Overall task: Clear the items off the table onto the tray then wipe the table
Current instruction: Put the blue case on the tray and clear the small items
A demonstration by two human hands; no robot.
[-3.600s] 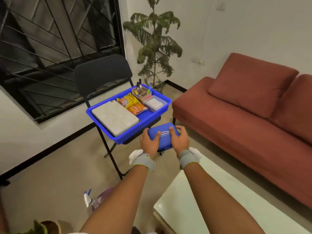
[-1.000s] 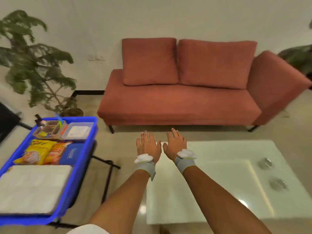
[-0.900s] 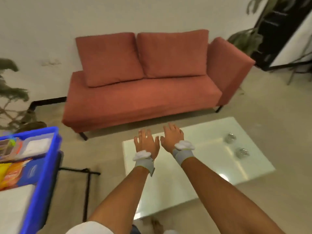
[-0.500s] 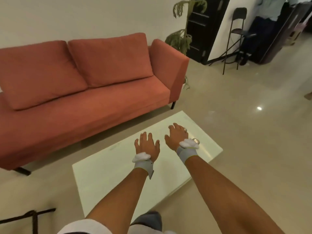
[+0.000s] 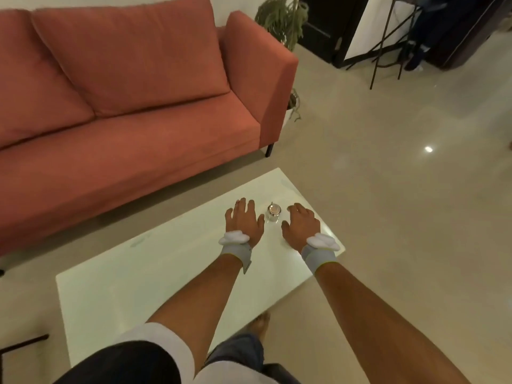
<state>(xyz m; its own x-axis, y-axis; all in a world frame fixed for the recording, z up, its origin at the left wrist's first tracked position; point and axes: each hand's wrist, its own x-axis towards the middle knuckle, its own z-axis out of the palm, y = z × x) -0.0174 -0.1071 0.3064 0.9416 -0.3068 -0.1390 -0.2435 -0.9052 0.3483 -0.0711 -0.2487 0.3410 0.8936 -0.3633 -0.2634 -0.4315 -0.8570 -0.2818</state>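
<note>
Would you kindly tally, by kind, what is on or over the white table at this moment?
Small glass jar: 1, standing on the table between the hands
Hands: 2, left hand and right hand
Total: 3; anything beneath the right hand is hidden.

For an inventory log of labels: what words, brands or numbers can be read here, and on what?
None can be read.
The small glass jar on the white table: no label shows.
The grey wrist bands: no print shows.
</note>
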